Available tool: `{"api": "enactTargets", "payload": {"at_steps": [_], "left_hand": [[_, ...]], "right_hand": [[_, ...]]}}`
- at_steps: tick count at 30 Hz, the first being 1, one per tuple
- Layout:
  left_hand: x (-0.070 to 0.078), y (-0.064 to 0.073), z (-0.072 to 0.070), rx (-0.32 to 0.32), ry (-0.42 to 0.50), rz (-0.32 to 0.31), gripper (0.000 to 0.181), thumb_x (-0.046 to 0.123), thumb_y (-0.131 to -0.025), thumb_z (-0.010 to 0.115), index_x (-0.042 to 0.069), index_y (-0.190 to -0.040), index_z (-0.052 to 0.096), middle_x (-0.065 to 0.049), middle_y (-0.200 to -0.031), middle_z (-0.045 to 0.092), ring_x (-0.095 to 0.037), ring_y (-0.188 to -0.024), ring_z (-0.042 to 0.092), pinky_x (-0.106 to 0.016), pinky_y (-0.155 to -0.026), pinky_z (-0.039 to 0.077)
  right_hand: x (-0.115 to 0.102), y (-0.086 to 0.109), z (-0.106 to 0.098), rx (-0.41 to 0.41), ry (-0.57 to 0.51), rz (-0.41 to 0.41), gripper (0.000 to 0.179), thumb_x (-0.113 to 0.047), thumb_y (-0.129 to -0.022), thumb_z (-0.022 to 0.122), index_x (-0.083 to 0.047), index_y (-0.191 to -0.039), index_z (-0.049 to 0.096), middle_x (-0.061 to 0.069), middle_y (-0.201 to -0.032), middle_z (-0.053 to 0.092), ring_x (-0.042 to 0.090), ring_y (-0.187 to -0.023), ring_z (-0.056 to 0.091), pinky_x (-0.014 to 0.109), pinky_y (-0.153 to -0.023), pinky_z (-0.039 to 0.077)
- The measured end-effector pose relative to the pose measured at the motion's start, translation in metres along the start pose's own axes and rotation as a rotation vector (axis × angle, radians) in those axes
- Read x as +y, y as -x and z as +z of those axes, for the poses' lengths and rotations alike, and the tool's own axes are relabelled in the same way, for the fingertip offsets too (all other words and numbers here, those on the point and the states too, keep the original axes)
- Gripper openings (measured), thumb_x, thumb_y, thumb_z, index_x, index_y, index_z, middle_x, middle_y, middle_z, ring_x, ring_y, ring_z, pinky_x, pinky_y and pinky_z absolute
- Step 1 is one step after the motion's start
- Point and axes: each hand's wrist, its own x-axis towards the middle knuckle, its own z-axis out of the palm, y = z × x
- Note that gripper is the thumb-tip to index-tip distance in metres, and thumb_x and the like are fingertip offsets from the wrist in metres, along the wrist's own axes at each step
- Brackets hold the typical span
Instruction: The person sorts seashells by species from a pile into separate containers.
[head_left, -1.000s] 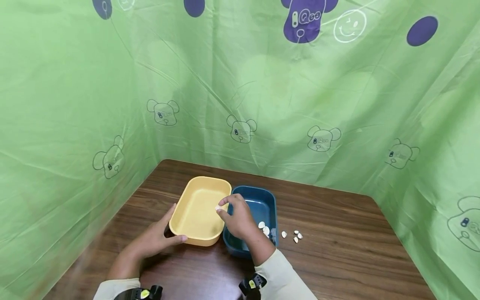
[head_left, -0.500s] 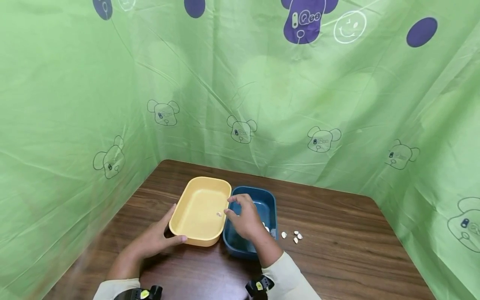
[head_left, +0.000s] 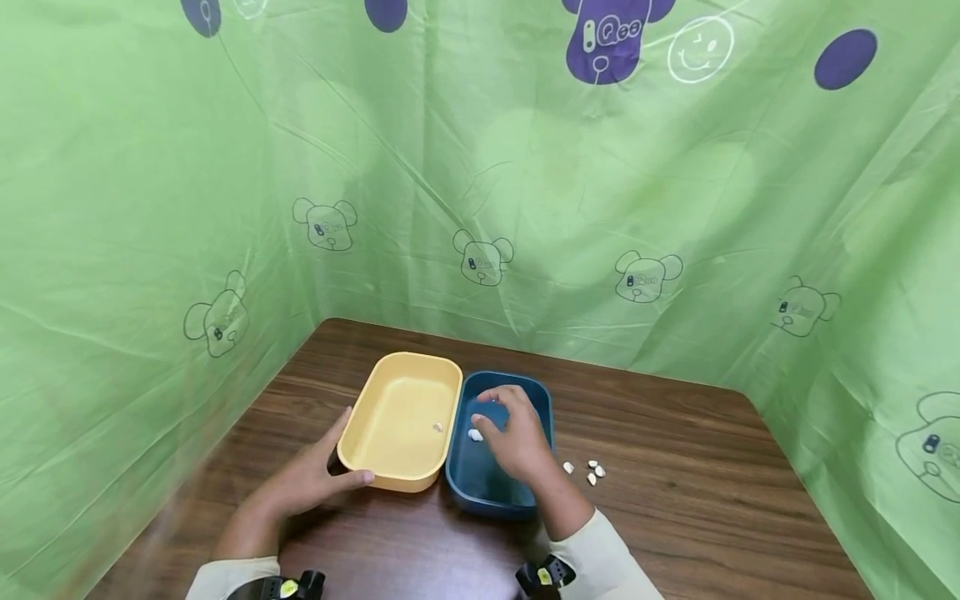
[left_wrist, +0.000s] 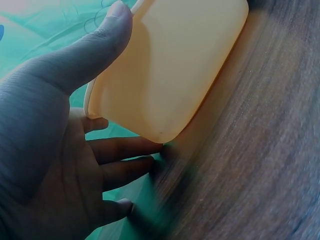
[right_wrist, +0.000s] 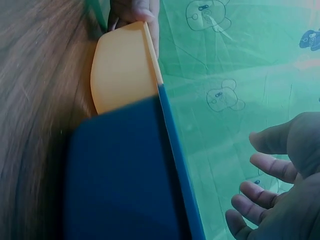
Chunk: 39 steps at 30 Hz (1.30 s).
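In the head view my left hand (head_left: pixel 311 475) holds the near left corner of a yellow rectangular tub (head_left: pixel 352 429). Its thumb lies along the front wall and its fingers at the side, as the left wrist view also shows. One small whitish piece (head_left: pixel 438 427) lies inside the tub. My right hand (head_left: pixel 517 437) hovers over a dark blue tub (head_left: pixel 487 498), fingers spread and slightly bent, nothing between them. Below its thumb sit small white pieces (head_left: pixel 476 434) in the blue tub. The hand and forearm hide that tub's right part.
Several small off-white pieces (head_left: pixel 592 472), clove-like in shape, lie on the brown wooden table (head_left: pixel 675 467) right of the blue tub. The two tubs stand side by side. A green printed curtain (head_left: pixel 555 183) surrounds the table on the visible sides.
My right hand let a small white piece drop into the yellow tub, then moved right over the blue one, uncovering white pieces there. The left hand has stayed put.
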Motion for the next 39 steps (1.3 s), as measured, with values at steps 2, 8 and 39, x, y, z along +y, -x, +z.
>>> {"api": "enactTargets", "payload": {"at_steps": [2,8,39], "left_hand": [[0.0,0.0,0.0,0.004,-0.004,0.002,0.122,0.049,-0.093,0.084,0.007,-0.177,0.005,-0.037,-0.167,0.041,-0.053,-0.15,0.049,-0.07,-0.12,0.04],[-0.001,-0.001,0.0,0.006,-0.017,0.018,0.121,0.049,-0.094,0.084,0.007,-0.177,0.006,-0.037,-0.164,0.045,-0.051,-0.148,0.052,-0.069,-0.119,0.042],[0.002,-0.001,0.0,-0.041,0.023,-0.029,0.122,0.047,-0.095,0.083,0.012,-0.177,0.0,-0.037,-0.17,0.034,-0.057,-0.154,0.041,-0.075,-0.12,0.037]], "right_hand": [[0.003,0.001,-0.004,0.021,-0.01,-0.002,0.02,-0.012,-0.103,0.076,-0.008,-0.122,0.074,0.016,-0.137,0.063,0.04,-0.13,0.059,0.06,-0.106,0.052],[0.014,0.005,-0.015,0.102,-0.033,-0.014,0.017,-0.009,-0.102,0.076,-0.006,-0.119,0.075,0.016,-0.135,0.065,0.039,-0.13,0.06,0.065,-0.111,0.048],[0.095,0.044,-0.092,0.33,0.044,0.071,0.016,0.004,-0.096,0.077,-0.003,-0.111,0.076,0.014,-0.13,0.067,0.022,-0.123,0.058,0.033,-0.097,0.049]]}}
